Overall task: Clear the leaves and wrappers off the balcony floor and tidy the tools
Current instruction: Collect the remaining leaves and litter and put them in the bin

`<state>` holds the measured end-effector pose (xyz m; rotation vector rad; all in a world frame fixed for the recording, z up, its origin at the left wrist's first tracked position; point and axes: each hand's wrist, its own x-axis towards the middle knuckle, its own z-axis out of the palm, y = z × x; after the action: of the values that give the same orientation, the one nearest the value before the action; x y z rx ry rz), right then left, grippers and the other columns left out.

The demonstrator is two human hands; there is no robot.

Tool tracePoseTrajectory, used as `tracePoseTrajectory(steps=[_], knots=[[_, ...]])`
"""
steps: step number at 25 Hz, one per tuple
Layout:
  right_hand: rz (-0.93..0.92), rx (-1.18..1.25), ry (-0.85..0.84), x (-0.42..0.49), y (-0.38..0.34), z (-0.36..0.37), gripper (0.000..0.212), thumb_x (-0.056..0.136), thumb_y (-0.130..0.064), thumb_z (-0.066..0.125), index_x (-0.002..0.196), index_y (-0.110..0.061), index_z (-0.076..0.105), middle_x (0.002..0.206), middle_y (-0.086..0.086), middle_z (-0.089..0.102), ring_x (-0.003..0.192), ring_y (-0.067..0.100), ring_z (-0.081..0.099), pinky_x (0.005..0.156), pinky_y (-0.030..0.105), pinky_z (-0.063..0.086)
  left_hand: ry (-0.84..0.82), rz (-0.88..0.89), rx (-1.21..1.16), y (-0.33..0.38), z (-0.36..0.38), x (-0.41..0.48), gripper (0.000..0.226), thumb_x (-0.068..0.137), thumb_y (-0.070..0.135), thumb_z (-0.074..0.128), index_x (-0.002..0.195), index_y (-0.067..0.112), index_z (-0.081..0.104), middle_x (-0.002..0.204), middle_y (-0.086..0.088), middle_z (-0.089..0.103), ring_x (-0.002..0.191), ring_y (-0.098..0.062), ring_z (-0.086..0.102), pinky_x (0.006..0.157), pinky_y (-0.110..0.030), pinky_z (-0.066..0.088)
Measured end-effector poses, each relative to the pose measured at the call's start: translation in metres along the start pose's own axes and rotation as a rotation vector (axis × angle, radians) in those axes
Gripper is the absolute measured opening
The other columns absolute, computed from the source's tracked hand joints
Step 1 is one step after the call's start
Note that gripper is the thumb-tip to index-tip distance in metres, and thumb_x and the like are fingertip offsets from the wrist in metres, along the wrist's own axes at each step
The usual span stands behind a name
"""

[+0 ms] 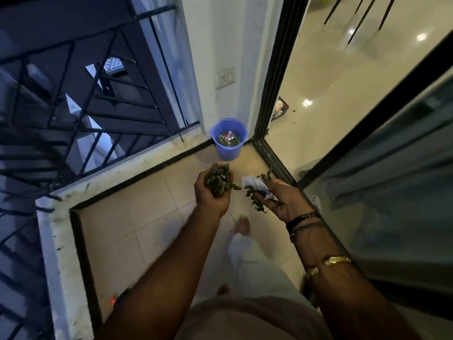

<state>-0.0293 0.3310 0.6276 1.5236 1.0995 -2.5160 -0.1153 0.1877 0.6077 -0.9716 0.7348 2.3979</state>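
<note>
Both hands full: left hand [212,193] cupped round leaves [218,180], right hand [282,201] pinching leaf scraps [255,204] plus, probably, wrapper [252,187]; bucket [228,153] at 12 o'clock.

The person wears 2 dark thread bands [304,220] at the wrist behind the right hand [279,200], a chunky gold bangle [336,260] further up that bare forearm, a pale beige top [245,315] and loose light-coloured trousers [250,256], with the forward foot [241,224] bare

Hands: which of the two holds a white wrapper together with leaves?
The right hand, the one with bracelets on its wrist, pinches the white wrapper with a few leaves. The left hand cups only a pile of leaves.
</note>
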Motion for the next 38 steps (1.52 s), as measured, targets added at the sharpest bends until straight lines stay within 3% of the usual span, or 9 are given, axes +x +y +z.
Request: tracePoseTrajectory(steps=[8,14,17,20,22,26,29,33,38], knots=[[0.093,0.066,0.070,0.220,-0.101,0.104,0.008,0.100,0.000,0.057,0.095,-0.004,0.062,0.112,0.018,0.062,0.085,0.026,0.063,0.053,0.029,0.061,0.106,-0.078,0.231,0.028,0.120,0.232,0.040,0.099,0.024,0.045,0.084,0.010,0.078,0.083,-0.012,0.075,0.083,-0.027,0.069,0.091,-0.040,0.052],[0.190,0.119,0.127,0.420,-0.125,0.148,0.009,0.101,0.000,0.055,0.096,-0.003,0.062,0.101,0.012,0.060,0.082,0.024,0.060,0.064,0.034,0.063,0.131,-0.143,0.387,0.015,0.149,0.450,0.029,0.100,0.028,0.047,0.104,0.012,0.070,0.092,-0.009,0.074,0.084,-0.023,0.071,0.083,-0.037,0.057],[0.175,0.048,0.121,0.535,-0.112,0.156,0.013,0.100,-0.001,0.057,0.112,-0.002,0.062,0.103,0.014,0.061,0.077,0.021,0.059,0.058,0.031,0.063,0.106,-0.174,0.543,-0.002,0.141,0.564,0.050,0.101,0.043,0.043,0.131,0.008,0.063,0.122,-0.017,0.068,0.106,-0.033,0.067,0.087,-0.045,0.058],[0.142,-0.096,0.098,0.626,-0.095,0.156,0.040,0.097,-0.006,0.065,0.135,0.001,0.056,0.128,0.017,0.062,0.101,0.031,0.065,0.057,0.032,0.062,0.012,-0.256,0.541,-0.012,0.122,0.642,0.066,0.101,0.057,0.034,0.145,0.010,0.051,0.143,-0.020,0.055,0.130,-0.038,0.053,0.107,-0.054,0.046],[0.143,-0.141,0.104,0.655,-0.086,0.157,0.041,0.098,-0.006,0.063,0.138,0.003,0.054,0.120,0.013,0.063,0.103,0.029,0.064,0.056,0.028,0.061,0.064,-0.247,0.564,-0.003,0.123,0.659,0.066,0.103,0.056,0.034,0.149,0.010,0.046,0.149,-0.018,0.049,0.136,-0.038,0.047,0.115,-0.052,0.038],[0.108,0.003,0.216,0.629,-0.087,0.151,0.025,0.100,-0.002,0.054,0.124,0.000,0.059,0.110,0.014,0.060,0.099,0.028,0.061,0.060,0.024,0.060,0.170,-0.297,0.749,0.026,0.150,0.619,0.065,0.105,0.048,0.037,0.154,0.005,0.033,0.156,-0.015,0.041,0.142,-0.031,0.041,0.117,-0.044,0.035],[0.081,0.247,0.335,0.539,-0.116,0.153,0.017,0.099,-0.006,0.056,0.113,-0.002,0.065,0.097,0.011,0.066,0.088,0.029,0.065,0.069,0.035,0.063,0.113,-0.353,0.815,0.036,0.195,0.548,0.051,0.107,0.039,0.039,0.142,0.003,0.048,0.127,-0.011,0.063,0.115,-0.025,0.062,0.103,-0.038,0.048],[-0.003,0.389,0.428,0.389,-0.162,0.157,0.020,0.098,-0.009,0.060,0.117,-0.009,0.067,0.101,0.007,0.070,0.089,0.023,0.068,0.088,0.043,0.060,-0.019,-0.438,0.974,0.041,0.260,0.431,0.029,0.103,0.031,0.048,0.110,0.008,0.063,0.096,-0.008,0.066,0.086,-0.019,0.064,0.090,-0.035,0.053],[-0.174,0.614,0.588,0.227,-0.149,0.130,0.022,0.099,-0.010,0.060,0.120,-0.009,0.066,0.104,0.008,0.071,0.086,0.021,0.068,0.075,0.036,0.060,-0.278,-0.511,1.328,0.017,0.284,0.300,0.018,0.098,0.021,0.057,0.098,0.008,0.068,0.094,-0.010,0.070,0.088,-0.022,0.068,0.082,-0.035,0.057]])
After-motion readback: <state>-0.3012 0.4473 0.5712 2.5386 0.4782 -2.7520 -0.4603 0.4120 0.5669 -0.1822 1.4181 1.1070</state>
